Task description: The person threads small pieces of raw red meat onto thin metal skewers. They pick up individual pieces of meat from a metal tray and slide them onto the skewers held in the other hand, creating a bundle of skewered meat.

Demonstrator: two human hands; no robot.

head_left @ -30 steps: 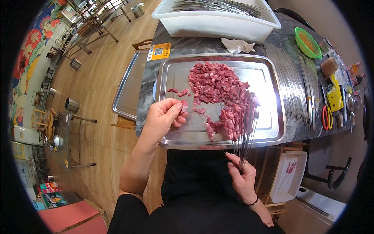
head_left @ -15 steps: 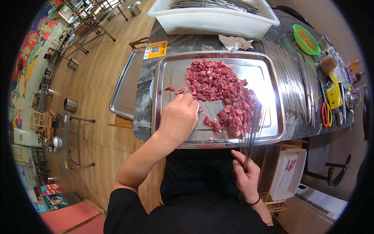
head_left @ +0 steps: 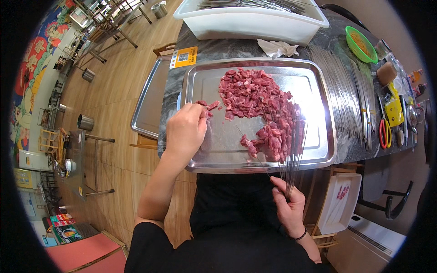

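Our left hand [head_left: 184, 132] pinches meat [head_left: 207, 107] on the tray [head_left: 325, 136] while our right hand [head_left: 289, 207], clamped on skewers [head_left: 291, 154], could jab us if it slips.

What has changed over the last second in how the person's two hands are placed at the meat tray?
The left hand moved from the tray's near-left corner further in, reaching the few loose meat pieces at the left. The right hand kept holding the bundle of thin metal skewers below the tray's near edge. The meat pile and tray stayed put.
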